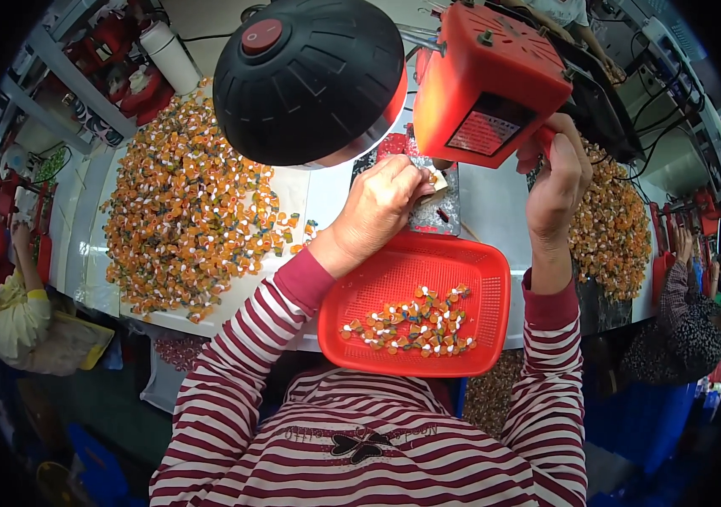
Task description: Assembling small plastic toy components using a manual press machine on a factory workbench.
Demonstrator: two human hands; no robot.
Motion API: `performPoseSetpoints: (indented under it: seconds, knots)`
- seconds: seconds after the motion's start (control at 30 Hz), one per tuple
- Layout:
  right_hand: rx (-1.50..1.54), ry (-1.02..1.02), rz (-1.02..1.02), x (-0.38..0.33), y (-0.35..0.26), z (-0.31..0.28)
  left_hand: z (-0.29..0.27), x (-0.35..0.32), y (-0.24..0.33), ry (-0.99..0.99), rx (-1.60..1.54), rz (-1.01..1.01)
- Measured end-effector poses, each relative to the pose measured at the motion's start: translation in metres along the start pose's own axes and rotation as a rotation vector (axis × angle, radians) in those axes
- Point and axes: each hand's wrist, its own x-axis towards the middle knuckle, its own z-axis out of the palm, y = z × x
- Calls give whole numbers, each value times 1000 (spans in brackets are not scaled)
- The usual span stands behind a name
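Observation:
My left hand is closed in a pinch at the base of a red machine. At its fingertips is a small pale piece, too small to name surely. My right hand is wrapped round the red lever handle on the machine's right side. Under my left wrist, a red plastic basket holds many small orange, green and white pieces. A black domed lamp with a red switch hangs just left of the machine and hides part of the table.
A large heap of orange, green and white pieces covers the table at left. Another heap of orange pieces lies at right. A white bottle stands at the back left. Other people sit at both sides.

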Motion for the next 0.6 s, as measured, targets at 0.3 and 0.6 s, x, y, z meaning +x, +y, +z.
performPoseSetpoints:
  seconds: [0.3, 0.6]
  knots:
    - [-25, 5, -47, -13, 13, 7, 0, -4, -8, -27, -11, 17]
    - [-8, 2, -70, -17, 18, 8, -1, -3, -9, -29, -20, 34]
